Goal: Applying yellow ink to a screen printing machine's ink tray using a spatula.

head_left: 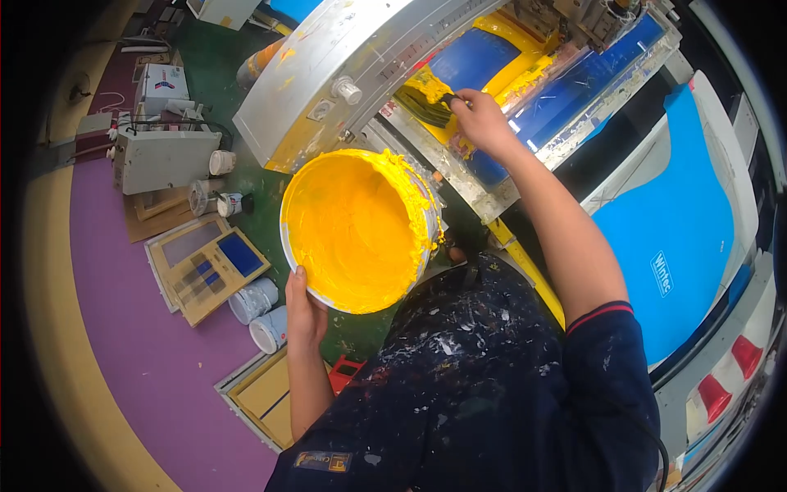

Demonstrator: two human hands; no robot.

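Note:
A round bucket (285, 246) of thick yellow ink (352, 234) is tilted toward me, its rim and far side caked with ink. My left hand (305, 312) grips its lower left rim, thumb on the edge and the other fingers mostly hidden beneath. Closed around the dark handle of an ink spatula (429, 84), my right hand (482, 121) reaches ahead to the right. Yellow ink coats the spatula's blade, which is over the near left corner of a printing screen (479, 61) with blue mesh. More yellow ink lies along that screen's sides.
The screen sits in a printing machine (316, 78) with a pale housing. At right is a board (672, 221) with a blue sheet, and red cups (715, 398) beyond it. Screen frames (209, 271) and white buckets (269, 330) stand on the floor at left.

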